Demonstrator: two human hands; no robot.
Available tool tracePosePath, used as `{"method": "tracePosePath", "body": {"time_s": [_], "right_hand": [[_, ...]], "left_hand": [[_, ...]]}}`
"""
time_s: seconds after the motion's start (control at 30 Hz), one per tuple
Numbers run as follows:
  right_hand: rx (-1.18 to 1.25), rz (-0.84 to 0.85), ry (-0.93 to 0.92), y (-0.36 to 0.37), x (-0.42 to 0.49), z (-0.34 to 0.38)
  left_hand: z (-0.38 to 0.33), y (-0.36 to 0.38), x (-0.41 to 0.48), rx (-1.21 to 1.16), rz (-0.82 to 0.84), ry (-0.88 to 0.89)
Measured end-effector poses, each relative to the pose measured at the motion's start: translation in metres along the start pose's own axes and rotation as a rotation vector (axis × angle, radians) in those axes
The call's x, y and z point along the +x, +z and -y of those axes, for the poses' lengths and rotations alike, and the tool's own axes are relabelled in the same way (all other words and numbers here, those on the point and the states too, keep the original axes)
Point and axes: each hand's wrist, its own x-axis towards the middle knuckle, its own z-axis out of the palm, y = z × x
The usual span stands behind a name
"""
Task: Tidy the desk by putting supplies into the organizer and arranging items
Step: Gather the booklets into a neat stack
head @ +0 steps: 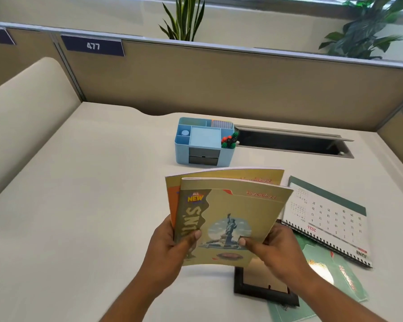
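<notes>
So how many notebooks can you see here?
3. The front olive notebook and rear olive notebook are held fanned by the left hand and right hand; a green notebook lies flat partly beneath the black picture frame. Others may be hidden.

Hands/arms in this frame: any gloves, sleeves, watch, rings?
Nothing worn that shows. Left hand and right hand are bare: no gloves, rings or markings visible. Left arm and right arm show no sleeve, watch or band up to the frame's bottom edge.
</notes>
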Motion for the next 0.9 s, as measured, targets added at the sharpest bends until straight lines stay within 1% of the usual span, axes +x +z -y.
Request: {"method": "tracePosePath", "body": {"time_s": [0.07, 0.13, 0.3, 0.4, 0.67, 0.73, 0.8, 0.9], "right_hand": [[-0.008, -0.009, -0.013, 0.001, 0.001, -0.003], [-0.025, -0.054, -0.044, 0.003, 0.001, -0.005], [0.008, -0.107, -0.084, 0.011, 0.005, -0.008], [0.033, -0.115, -0.083, 0.016, 0.009, -0.009], [0.008, 0.026, -0.150, 0.026, 0.012, -0.006], [-0.042, 0.062, -0.129, 0.028, 0.013, -0.010], [-0.100, 0.091, -0.093, 0.028, 0.014, -0.014], [-0.223, 0.208, -0.067, 0.021, 0.014, -0.016]], "left_hand": [[0.002, 0.000, 0.002, -0.021, -0.004, -0.007], [0.003, -0.002, 0.004, -0.044, 0.007, 0.009], [0.003, -0.006, 0.010, 0.018, 0.066, 0.077], [0.005, -0.007, 0.013, 0.023, 0.071, 0.075], [0.014, -0.015, 0.016, -0.051, 0.000, 0.030], [0.022, -0.019, 0.016, -0.071, 0.016, -0.008], [0.032, -0.021, 0.015, -0.027, 0.057, -0.040], [0.041, -0.019, 0.011, 0.026, 0.055, -0.061]]}}
